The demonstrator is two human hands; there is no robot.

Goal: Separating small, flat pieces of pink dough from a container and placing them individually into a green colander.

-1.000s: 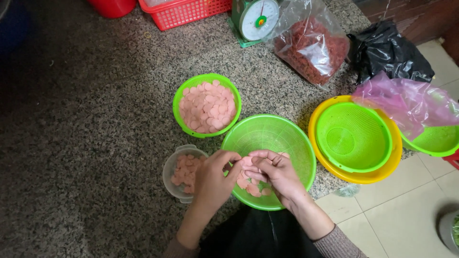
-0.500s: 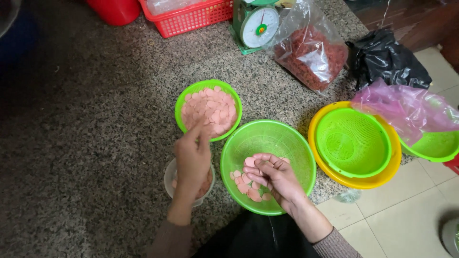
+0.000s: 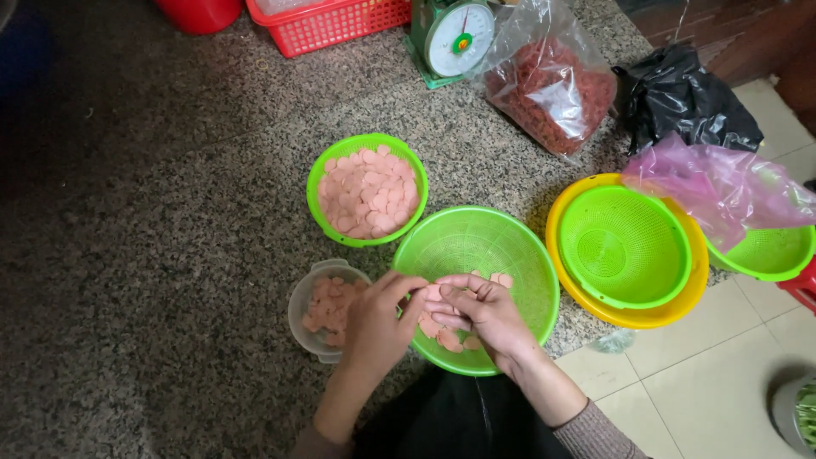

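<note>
View: from the head, looking down on a speckled granite counter, pale tiled floor at 4 o'clock.
Left hand: near 6 o'clock, over the near left rim of the big colander, fingers curled, thumb and forefinger pinched toward a pink slice at the right hand's fingertips; how firm the hold is, cannot tell.
Right hand: just right of the left hand, inside the big colander, fingers loosely bent around a few slices, fingertips touching the left hand's.
Slices: thin, round, pink, a small heap in the colander's near half, under and beside both hands.
Big colander: bright green, round, at centre, its far half bare.
Small colander: green, at 11 o'clock from the hands, filled with an even layer of pink slices, just beside the big one.
Tub: clear plastic, at 9 o'clock from the left hand, partly filled with pink slices, touching the wrist side of that hand.
Nested bowls: green colander sitting in a yellow bowl, at 3 o'clock from centre.
Pink bag: crumpled film, at 2 o'clock, draped over another green bowl.
Black bag: behind the pink one.
Clear bag: at 1 o'clock, holding dark red pieces.
Scale: green dial type, at 12 o'clock.
Basket: red, left of the scale.
</note>
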